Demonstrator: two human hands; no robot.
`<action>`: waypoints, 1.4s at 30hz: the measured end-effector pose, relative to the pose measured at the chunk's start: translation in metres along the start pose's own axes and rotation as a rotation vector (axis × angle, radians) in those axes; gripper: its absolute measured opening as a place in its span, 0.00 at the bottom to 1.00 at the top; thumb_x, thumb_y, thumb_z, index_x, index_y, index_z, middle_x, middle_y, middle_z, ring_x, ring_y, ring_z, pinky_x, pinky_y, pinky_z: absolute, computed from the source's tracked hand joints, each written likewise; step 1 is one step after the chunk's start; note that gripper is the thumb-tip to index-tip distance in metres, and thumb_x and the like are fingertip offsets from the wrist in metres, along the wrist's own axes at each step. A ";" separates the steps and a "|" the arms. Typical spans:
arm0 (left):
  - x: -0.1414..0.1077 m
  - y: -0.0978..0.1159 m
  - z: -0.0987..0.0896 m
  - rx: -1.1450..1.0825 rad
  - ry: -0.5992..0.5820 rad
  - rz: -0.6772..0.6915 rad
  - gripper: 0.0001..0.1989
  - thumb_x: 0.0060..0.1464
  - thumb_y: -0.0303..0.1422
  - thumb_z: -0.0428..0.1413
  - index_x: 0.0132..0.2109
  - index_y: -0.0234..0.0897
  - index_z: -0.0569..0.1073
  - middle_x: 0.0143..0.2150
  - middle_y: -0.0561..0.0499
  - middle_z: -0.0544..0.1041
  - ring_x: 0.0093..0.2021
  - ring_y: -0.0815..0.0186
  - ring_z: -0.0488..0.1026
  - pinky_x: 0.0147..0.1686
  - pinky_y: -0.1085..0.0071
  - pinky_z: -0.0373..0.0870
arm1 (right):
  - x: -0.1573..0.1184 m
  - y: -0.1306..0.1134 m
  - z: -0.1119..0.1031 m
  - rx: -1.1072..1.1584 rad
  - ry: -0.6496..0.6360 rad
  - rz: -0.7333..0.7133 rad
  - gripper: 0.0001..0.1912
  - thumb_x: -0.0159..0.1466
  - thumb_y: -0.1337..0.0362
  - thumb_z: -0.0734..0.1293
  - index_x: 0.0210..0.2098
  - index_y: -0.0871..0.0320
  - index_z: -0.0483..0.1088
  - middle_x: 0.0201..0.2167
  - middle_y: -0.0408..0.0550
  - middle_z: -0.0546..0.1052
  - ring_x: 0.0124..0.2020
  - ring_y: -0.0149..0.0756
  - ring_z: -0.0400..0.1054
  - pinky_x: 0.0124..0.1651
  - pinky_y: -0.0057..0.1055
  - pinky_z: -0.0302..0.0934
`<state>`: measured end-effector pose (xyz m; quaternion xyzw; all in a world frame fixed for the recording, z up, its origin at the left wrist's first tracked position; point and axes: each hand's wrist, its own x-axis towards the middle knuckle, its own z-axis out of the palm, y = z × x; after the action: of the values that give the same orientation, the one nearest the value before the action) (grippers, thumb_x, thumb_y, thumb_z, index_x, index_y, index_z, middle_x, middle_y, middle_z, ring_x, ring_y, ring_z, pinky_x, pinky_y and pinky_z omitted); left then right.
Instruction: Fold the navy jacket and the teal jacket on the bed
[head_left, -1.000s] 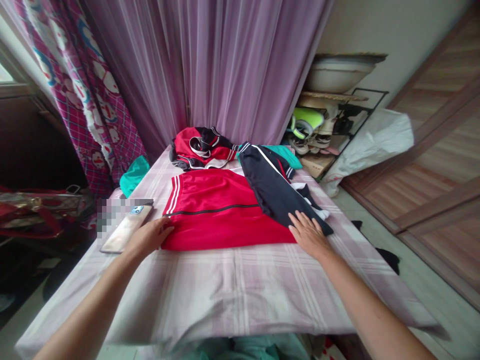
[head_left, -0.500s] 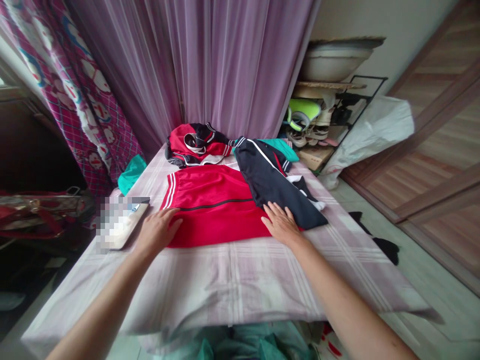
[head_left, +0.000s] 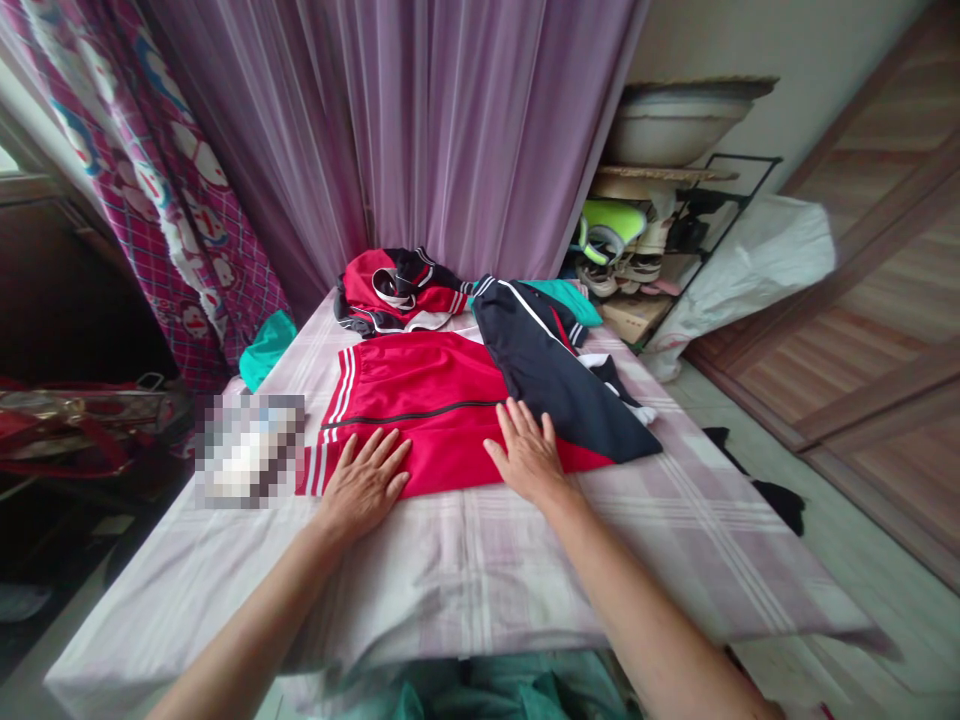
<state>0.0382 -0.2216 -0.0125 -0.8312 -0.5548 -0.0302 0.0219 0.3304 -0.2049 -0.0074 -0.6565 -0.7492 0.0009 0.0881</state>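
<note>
A red and navy track jacket (head_left: pixel 427 375) lies spread on the table, its dark zipper running across the red part. White stripes edge the red ribbed hem at its left. One navy sleeve (head_left: pixel 551 350) with a white line lies slantwise over the right side. My left hand (head_left: pixel 364 485) rests flat on the red cloth near the striped hem, fingers spread. Flat on the lower red panel, beside the navy sleeve, is my right hand (head_left: pixel 527 455), its fingers also apart. Neither hand grips anything.
A crumpled red and black garment (head_left: pixel 397 290) lies at the table's far edge. Teal cloth (head_left: pixel 566 295) shows behind the navy sleeve, and another teal piece (head_left: pixel 268 350) at the left edge. A blurred-out object (head_left: pixel 251 450) lies left of the jacket. Checked cloth (head_left: pixel 465 560) covers the table.
My left hand has moved right, from the jacket's left edge onto the red cloth, uncovering the striped hem. My right hand has slid left, away from the navy sleeve.
</note>
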 end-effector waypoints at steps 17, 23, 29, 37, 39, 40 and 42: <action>-0.004 -0.006 0.000 -0.023 0.126 0.052 0.24 0.66 0.44 0.45 0.64 0.48 0.69 0.71 0.49 0.62 0.71 0.54 0.55 0.69 0.49 0.48 | -0.009 0.075 0.007 -0.085 -0.143 0.222 0.33 0.71 0.52 0.49 0.71 0.59 0.52 0.72 0.55 0.53 0.72 0.45 0.45 0.69 0.55 0.43; -0.017 -0.054 -0.014 -0.170 0.329 -0.276 0.24 0.66 0.40 0.40 0.59 0.36 0.72 0.60 0.40 0.74 0.59 0.55 0.71 0.61 0.58 0.65 | -0.015 0.080 0.013 -0.095 -0.108 0.213 0.32 0.71 0.52 0.48 0.70 0.58 0.54 0.72 0.54 0.54 0.72 0.44 0.47 0.69 0.53 0.44; -0.022 -0.076 -0.017 -0.181 0.063 -0.556 0.27 0.63 0.46 0.45 0.61 0.34 0.68 0.55 0.37 0.77 0.54 0.53 0.75 0.52 0.62 0.70 | -0.028 0.092 0.012 -0.147 -0.073 0.253 0.31 0.71 0.54 0.49 0.69 0.59 0.57 0.71 0.55 0.57 0.71 0.45 0.50 0.68 0.50 0.46; 0.011 -0.091 -0.047 -0.189 -0.293 -0.636 0.22 0.54 0.50 0.53 0.43 0.38 0.78 0.40 0.43 0.82 0.39 0.55 0.79 0.34 0.69 0.68 | -0.032 0.092 0.011 -0.165 -0.043 0.244 0.30 0.71 0.55 0.50 0.68 0.59 0.59 0.70 0.55 0.59 0.70 0.45 0.51 0.68 0.48 0.47; 0.018 -0.095 -0.052 -0.226 -0.371 -0.602 0.19 0.53 0.49 0.54 0.33 0.38 0.78 0.30 0.46 0.80 0.32 0.58 0.77 0.30 0.70 0.65 | -0.032 0.092 0.013 -0.163 -0.026 0.244 0.30 0.71 0.55 0.50 0.68 0.59 0.60 0.70 0.55 0.59 0.70 0.45 0.51 0.68 0.48 0.47; 0.020 -0.097 -0.052 -0.241 -0.384 -0.591 0.18 0.53 0.48 0.54 0.29 0.38 0.77 0.25 0.48 0.78 0.30 0.60 0.76 0.29 0.70 0.63 | -0.032 0.092 0.013 -0.161 -0.023 0.241 0.30 0.71 0.55 0.50 0.68 0.59 0.60 0.70 0.54 0.59 0.70 0.44 0.51 0.68 0.47 0.47; 0.022 -0.097 -0.051 -0.256 -0.374 -0.589 0.18 0.52 0.47 0.54 0.24 0.39 0.73 0.20 0.51 0.74 0.27 0.62 0.74 0.27 0.70 0.61 | -0.033 0.093 0.014 -0.157 -0.028 0.240 0.30 0.71 0.54 0.50 0.68 0.58 0.60 0.70 0.54 0.59 0.70 0.44 0.51 0.68 0.47 0.47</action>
<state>-0.0444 -0.1681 0.0400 -0.6232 -0.7562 0.0482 -0.1937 0.4236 -0.2227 -0.0359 -0.7460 -0.6643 -0.0382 0.0254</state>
